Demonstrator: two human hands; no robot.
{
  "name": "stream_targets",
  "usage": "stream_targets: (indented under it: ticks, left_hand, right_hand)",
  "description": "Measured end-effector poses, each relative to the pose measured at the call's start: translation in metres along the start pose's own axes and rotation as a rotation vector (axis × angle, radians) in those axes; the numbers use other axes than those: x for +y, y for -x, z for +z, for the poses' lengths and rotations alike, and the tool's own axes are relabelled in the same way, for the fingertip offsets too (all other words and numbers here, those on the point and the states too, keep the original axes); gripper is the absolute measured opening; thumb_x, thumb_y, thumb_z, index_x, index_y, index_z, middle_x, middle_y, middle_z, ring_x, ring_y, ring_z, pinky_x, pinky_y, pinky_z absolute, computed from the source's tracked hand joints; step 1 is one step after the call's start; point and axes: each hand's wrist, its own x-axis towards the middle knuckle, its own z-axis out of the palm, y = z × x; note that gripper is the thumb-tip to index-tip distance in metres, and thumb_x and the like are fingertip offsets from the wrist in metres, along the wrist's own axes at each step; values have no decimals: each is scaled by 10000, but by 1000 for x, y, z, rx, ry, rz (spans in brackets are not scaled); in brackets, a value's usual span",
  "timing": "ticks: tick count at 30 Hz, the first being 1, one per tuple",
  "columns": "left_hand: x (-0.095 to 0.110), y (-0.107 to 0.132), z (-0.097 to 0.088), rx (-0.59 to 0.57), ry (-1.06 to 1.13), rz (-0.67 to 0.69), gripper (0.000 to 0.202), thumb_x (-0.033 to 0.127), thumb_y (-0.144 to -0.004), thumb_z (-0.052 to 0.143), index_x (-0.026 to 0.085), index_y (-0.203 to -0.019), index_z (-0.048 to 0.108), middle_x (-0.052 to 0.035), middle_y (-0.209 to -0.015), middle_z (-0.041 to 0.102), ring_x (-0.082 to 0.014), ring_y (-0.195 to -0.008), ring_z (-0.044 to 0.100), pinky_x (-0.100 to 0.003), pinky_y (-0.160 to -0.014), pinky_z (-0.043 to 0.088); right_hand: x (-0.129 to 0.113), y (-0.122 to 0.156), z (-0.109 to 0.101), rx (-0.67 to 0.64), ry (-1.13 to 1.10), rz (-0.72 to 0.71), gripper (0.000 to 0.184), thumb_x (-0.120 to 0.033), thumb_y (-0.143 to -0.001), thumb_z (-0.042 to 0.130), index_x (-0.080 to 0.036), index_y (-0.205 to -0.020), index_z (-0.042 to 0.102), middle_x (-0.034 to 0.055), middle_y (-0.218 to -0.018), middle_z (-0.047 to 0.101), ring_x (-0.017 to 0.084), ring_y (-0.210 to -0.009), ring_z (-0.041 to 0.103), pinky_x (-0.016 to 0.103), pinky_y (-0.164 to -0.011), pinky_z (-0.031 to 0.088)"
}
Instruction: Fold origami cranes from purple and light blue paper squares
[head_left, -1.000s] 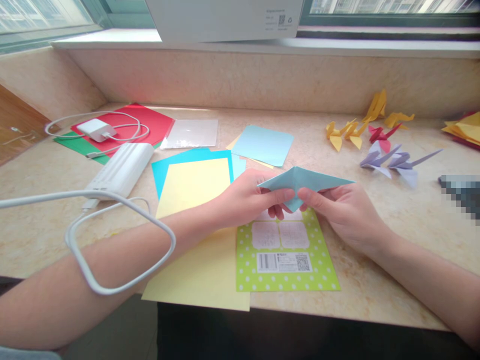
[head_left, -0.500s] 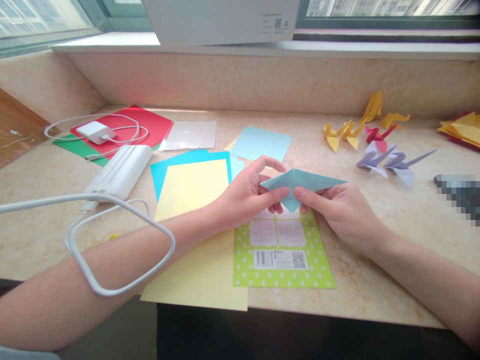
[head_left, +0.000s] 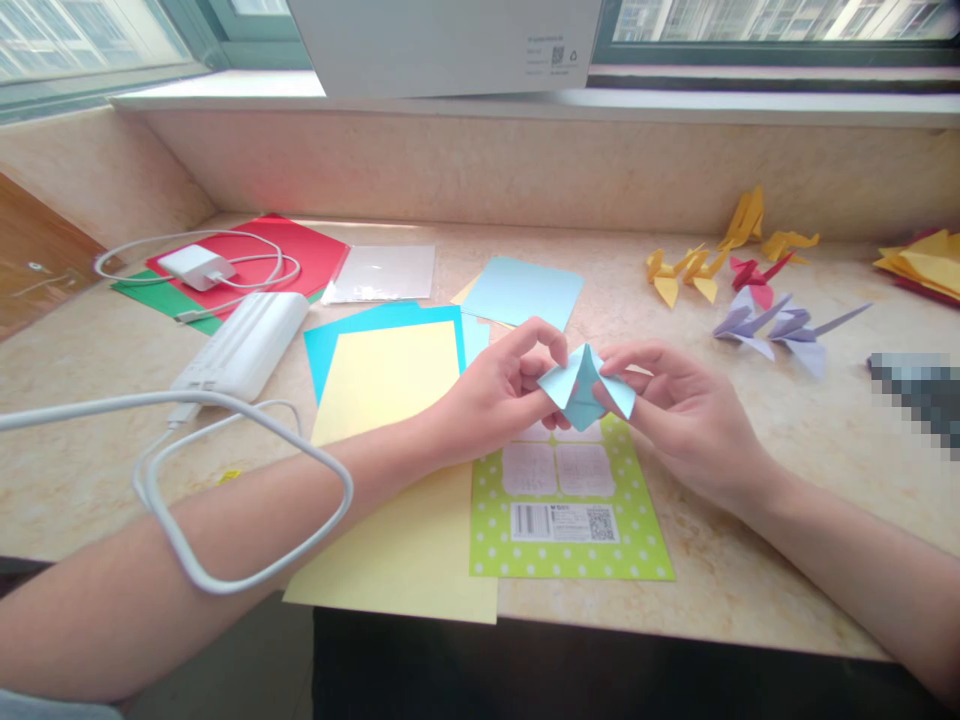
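A small light blue folded paper (head_left: pixel 584 387) is held in the air between both hands, above a green dotted card (head_left: pixel 570 510). My left hand (head_left: pixel 491 395) pinches its left flap with thumb and fingers. My right hand (head_left: pixel 686 415) pinches the right flap, fingers curled round it. The paper's two side flaps are pushed together, so it stands up as a narrow pointed shape.
Yellow (head_left: pixel 390 450), cyan and light blue (head_left: pixel 523 290) sheets lie on the stone counter. A white power bank (head_left: pixel 244 343), charger (head_left: pixel 193 266) and cable (head_left: pixel 187 480) sit left on red and green paper. Folded paper cranes (head_left: pixel 772 325) in yellow, red and lilac stand right. A white box (head_left: pixel 450 40) rests on the sill.
The wide flat blue shape has been pressed inward from both ends and is now narrow and upright. Both hands moved closer together.
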Motion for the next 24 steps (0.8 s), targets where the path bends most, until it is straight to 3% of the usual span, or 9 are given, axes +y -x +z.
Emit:
stream_targets:
  ticks: [24]
  left_hand:
    - [5, 1, 2, -6, 50, -45, 227, 310, -921, 627, 200, -971, 434, 2, -768, 662, -108, -650, 658, -218, -597, 520]
  right_hand:
    - [-7, 4, -2, 2, 38, 77, 151, -249, -916, 659, -251, -1067, 661, 27, -948, 769, 227, -904, 740, 333, -713, 584]
